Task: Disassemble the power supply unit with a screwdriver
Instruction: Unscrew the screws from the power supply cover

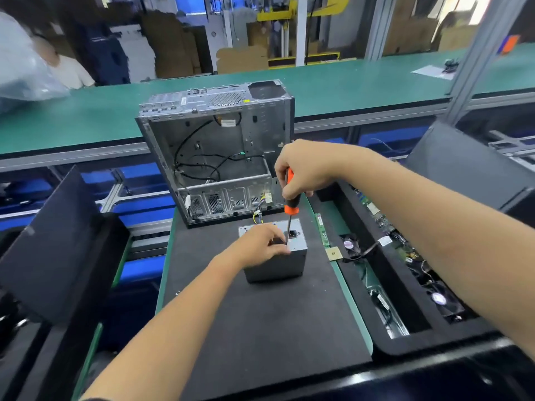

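Your right hand (304, 169) wraps the orange-and-black handle of the screwdriver (290, 198) from above and holds it nearly upright, so your push runs straight down the shaft to the tip on the top face of the power supply (278, 261). Your left hand (260, 241) curls over the near top edge of that grey box, fingers close beside the tip, likely to steady the box against twisting and to guide the blade. The power supply stands on the black mat (260, 314), toward its far edge, just in front of the empty computer case (214, 157), with its wires trailing back toward the case. A green memory stick (322, 230) and a small chip (333, 253) lie along the mat's right edge, apparently set out of your way.
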Action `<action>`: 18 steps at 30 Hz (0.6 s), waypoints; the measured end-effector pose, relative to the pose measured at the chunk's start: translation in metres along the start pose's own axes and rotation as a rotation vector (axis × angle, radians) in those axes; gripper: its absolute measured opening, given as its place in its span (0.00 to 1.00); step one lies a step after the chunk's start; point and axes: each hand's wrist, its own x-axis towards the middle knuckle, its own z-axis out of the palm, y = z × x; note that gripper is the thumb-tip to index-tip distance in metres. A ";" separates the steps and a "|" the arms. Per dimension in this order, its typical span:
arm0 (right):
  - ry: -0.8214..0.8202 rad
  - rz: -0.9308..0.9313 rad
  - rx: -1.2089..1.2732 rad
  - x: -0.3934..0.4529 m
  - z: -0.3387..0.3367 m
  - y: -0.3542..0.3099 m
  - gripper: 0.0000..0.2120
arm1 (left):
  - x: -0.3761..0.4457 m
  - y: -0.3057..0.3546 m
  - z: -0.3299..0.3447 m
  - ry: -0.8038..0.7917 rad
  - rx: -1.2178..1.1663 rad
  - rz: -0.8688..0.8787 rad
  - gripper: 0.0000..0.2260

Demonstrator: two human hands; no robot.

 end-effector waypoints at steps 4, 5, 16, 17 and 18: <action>0.017 -0.002 -0.013 0.003 0.007 0.001 0.03 | -0.007 -0.013 -0.001 0.106 -0.051 -0.038 0.05; 0.023 -0.006 -0.013 0.004 0.008 0.000 0.03 | -0.007 -0.014 0.000 0.122 -0.065 -0.047 0.06; -0.007 -0.004 0.001 0.014 0.023 -0.002 0.06 | -0.009 -0.012 0.010 0.223 -0.140 -0.066 0.04; -0.007 -0.001 0.005 0.014 0.023 -0.002 0.06 | -0.009 -0.012 0.010 0.225 -0.136 -0.067 0.04; -0.007 -0.001 0.009 0.014 0.022 -0.002 0.06 | -0.009 -0.012 0.010 0.227 -0.134 -0.069 0.04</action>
